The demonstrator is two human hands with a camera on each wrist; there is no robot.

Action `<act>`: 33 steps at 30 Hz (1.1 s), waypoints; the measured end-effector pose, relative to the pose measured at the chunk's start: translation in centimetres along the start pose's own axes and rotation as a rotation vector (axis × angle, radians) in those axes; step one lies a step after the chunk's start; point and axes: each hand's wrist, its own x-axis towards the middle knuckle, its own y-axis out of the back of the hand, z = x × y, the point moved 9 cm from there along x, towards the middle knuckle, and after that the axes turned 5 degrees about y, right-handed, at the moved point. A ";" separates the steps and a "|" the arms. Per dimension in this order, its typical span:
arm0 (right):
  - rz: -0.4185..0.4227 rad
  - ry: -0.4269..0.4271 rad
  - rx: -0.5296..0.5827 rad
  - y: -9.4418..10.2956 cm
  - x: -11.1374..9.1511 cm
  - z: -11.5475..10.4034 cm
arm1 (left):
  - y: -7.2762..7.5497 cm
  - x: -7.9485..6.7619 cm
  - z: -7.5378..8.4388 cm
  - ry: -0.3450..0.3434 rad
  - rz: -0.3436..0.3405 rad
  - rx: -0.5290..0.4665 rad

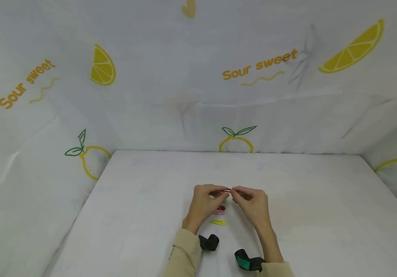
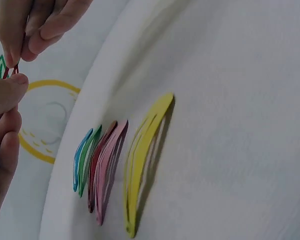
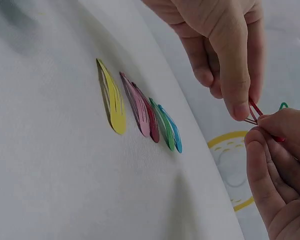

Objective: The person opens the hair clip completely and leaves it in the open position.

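A red snap hair clip (image 3: 255, 107) is held up between both hands, its narrow parts spread apart. My left hand (image 1: 202, 201) pinches one end of it between thumb and fingertips. At the other end, my right hand (image 1: 254, 204) pinches it the same way; much of the clip is hidden by the fingers. Below the hands, more snap clips lie in a row on the white table: a yellow clip (image 2: 146, 165), a pink clip (image 2: 109, 175), a dark red clip (image 2: 97, 170), a green clip (image 3: 162, 125) and a blue clip (image 3: 171, 129).
The white table (image 1: 143, 215) ends at a backdrop sheet (image 1: 150, 77) printed with lemons and lettering. Black wrist-worn devices (image 1: 212, 242) sit by both sleeves. Between the yellow clip and the pink one the gap is wider than among the others.
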 end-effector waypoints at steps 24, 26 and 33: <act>-0.208 0.236 -0.477 3.0 1.1 0.2 | -5.9 2.5 2.1 -0.209 -0.378 0.582; -0.211 0.249 -0.491 3.2 1.3 0.5 | -6.5 2.8 2.0 -0.221 -0.394 0.609; -0.215 0.222 -0.464 3.4 1.8 2.1 | -8.0 3.6 1.8 -0.235 -0.413 0.689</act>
